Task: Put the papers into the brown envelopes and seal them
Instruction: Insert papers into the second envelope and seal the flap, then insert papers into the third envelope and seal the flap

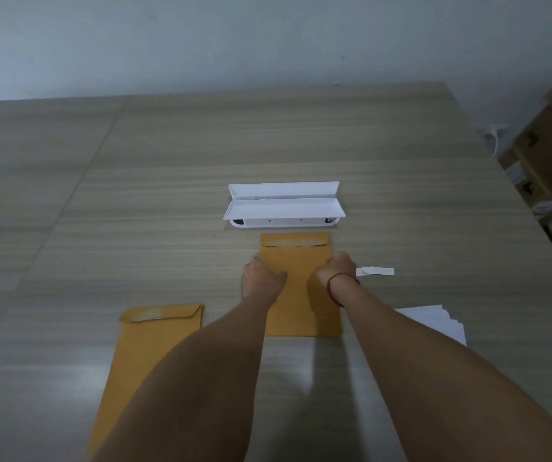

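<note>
A brown envelope [296, 261] lies lengthwise on the table's middle, its flap folded down at the far end. My left hand [261, 278] grips its left edge, thumb lying on top. At the right edge, my right hand [338, 268], with a red string on the wrist, holds it with curled fingers. A second brown envelope [141, 355] lies near left, flap folded over, partly hidden by my left forearm. A stack of white papers [434, 320] sits near right, partly behind my right forearm.
A white open case [283, 205] stands just beyond the held envelope. White paper strips [376, 271] lie right of my right hand. Cardboard boxes [548, 151] stand off the table's right edge. A wall runs along the far edge.
</note>
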The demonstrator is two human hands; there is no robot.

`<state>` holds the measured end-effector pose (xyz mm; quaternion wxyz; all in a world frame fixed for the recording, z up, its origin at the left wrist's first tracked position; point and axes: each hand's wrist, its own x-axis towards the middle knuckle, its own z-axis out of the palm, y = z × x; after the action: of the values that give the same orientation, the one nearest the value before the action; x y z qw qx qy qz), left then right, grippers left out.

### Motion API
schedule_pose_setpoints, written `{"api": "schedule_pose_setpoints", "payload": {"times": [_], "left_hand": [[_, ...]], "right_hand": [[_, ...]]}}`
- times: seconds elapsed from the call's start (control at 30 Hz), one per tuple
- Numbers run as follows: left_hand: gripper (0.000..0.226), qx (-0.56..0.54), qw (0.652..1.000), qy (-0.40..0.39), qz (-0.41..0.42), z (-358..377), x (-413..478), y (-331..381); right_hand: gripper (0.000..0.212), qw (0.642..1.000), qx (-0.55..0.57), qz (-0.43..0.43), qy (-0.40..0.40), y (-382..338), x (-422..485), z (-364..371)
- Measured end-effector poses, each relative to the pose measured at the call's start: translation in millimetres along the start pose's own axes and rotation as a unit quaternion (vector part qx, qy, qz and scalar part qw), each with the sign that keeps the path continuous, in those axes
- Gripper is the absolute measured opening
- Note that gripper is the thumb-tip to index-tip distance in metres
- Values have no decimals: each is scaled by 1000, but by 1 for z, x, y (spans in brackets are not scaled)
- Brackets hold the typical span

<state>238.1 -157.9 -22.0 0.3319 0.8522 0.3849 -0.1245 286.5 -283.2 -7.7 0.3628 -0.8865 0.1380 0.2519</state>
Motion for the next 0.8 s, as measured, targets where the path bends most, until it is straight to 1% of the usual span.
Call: {"api": "schedule_pose_setpoints", "payload": {"times": [0.1, 0.17, 0.2, 0.23, 0.27, 0.3, 0.33, 0.37, 0.4, 0.43, 0.47, 0.53, 0.67, 0.73, 0.77, 0.8], "left_hand": [[59, 3, 1000, 4, -2, -12, -18, -15], [61, -5, 1000, 13, -6, -22, -33, -28], [60, -5, 1000, 20, -5, -28, -41, -36], [59, -3, 1000, 28, -4, -35, -51, -45], [57, 0, 999, 39, -7, -42, -61, -57], [56, 5, 999, 50, -10, -49, -69, -68], [55, 12, 998, 59, -16, -58, -78, -82], [54, 16, 997, 68, -23, -66, -85, -97], [54, 16, 997, 74, -33, -74, -90, -111], [55, 9, 996, 80, -46, -82, -95, -126], [57, 1, 995, 85, -59, -90, -99, -140], [59, -6, 992, 96, -81, -106, -102, -169], [55, 9, 991, 88, -105, -126, -99, -218], [52, 18, 990, 71, -119, -129, -93, -239], [52, 20, 990, 61, -126, -130, -88, -250], [53, 20, 990, 54, -130, -129, -83, -259]], "right_hand": [[31, 1000, -2, -28, -13, -1, -26, -4], [15, 998, -2, -51, -29, -2, -48, -3], [18, 998, -4, -59, -36, -2, -59, 0], [30, 997, -12, -71, -39, -2, -71, 6], [37, 995, -20, -81, -52, -2, -83, 15], [38, 993, -28, -93, -65, -4, -96, 22], [30, 991, -37, -103, -81, -5, -109, 33], [14, 987, -48, -116, -99, -7, -124, 43], [17, 984, -56, -127, -109, -9, -136, 54], [31, 982, -63, -129, -122, -13, -147, 67], [38, 980, -67, -130, -133, -15, -157, 79], [38, 976, -82, -137, -147, -19, -173, 105], [29, 978, -78, -111, -158, -23, -187, 155], [8, 982, -75, -84, -155, -23, -193, 175], [16, 985, -70, -66, -144, -23, -193, 187], [30, 988, -69, -52, -131, -23, -193, 195]]}}
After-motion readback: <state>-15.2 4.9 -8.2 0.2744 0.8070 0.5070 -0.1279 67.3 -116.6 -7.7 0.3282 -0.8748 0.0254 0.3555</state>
